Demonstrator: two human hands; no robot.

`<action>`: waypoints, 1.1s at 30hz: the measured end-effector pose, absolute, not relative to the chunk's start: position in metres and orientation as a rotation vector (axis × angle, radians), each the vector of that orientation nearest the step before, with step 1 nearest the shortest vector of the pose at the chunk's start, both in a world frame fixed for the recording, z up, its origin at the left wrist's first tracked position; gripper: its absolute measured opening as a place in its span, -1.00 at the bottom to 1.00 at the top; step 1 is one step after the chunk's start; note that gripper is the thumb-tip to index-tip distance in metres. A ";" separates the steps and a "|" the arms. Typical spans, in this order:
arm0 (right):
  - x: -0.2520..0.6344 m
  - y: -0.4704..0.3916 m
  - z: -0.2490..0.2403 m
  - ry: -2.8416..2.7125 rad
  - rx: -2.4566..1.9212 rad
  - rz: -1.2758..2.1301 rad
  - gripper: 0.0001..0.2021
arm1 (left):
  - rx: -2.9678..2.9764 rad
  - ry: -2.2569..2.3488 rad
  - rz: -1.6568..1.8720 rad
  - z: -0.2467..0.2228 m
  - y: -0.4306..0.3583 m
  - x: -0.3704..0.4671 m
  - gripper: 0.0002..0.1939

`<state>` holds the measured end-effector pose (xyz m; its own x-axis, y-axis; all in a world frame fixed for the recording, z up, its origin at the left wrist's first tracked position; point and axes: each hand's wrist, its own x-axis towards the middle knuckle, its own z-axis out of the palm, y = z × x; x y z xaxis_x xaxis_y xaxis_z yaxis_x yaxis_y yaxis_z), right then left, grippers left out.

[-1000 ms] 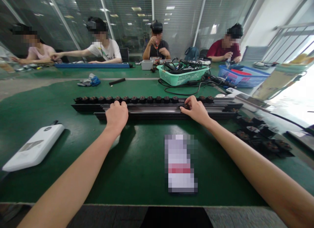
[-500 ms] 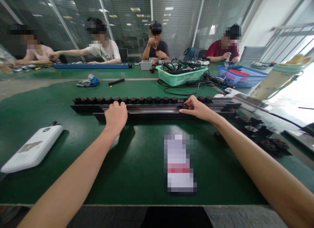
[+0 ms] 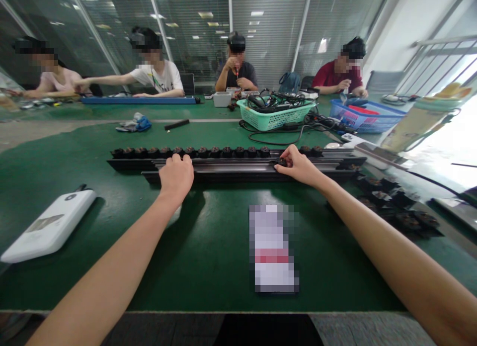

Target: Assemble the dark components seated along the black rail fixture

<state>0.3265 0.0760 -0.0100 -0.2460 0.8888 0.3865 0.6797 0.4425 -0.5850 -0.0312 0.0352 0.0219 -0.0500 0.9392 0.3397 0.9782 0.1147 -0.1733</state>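
A long black metal rail with a shiny channel lies across the table in front of me. My left hand is closed over its left part, fingers curled out of sight behind the near edge. My right hand pinches a small black socket module between thumb and fingers, at the channel of the rail. Behind runs a row of black round socket modules on another rail, with a gap in the row behind my right hand. More loose black modules lie to the right, partly behind my right forearm.
A phone lies between my forearms, and a white power bank at the left. Farther back are a glove, a green basket of cables and a blue basket. Several people sit across the table.
My right hand has shifted very slightly to the right along the rail with the socket module. My left hand stays where it was.
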 end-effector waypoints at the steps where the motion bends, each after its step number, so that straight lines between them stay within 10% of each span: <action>1: 0.325 0.075 -0.010 -2.003 -1.320 0.378 -0.63 | -1.868 -2.035 -0.145 0.022 0.035 -0.031 -0.55; 33: 0.320 0.076 -0.015 -1.960 -1.352 0.224 -0.65 | -1.810 -2.059 -0.111 0.020 0.038 -0.030 -0.51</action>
<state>0.3197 0.0761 -0.0154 -0.1781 0.8661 0.4671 0.7381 0.4315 -0.5186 -0.0304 0.0376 0.0203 -0.0852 0.9358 0.3420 0.9671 0.1603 -0.1977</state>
